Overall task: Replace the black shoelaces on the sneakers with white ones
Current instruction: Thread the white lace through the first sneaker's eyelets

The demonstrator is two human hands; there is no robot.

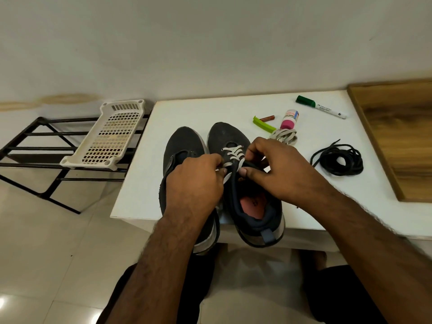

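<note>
At a white table [315,183], the left hand [196,183] pinches the soft, limp white lace [233,153], best gripped near its stiff tip, while the right hand [275,169] holds the sneaker [230,136] tongue.

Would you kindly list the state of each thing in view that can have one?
Right sneaker: partly laced with white lace.
Left sneaker: no lace visible.
Black laces: removed, piled on table.
Spare white lace: bundled, unused.
Green marker: capped, lying flat.
Left hand: pinching white lace.
Right hand: fingers on the tongue.
</note>
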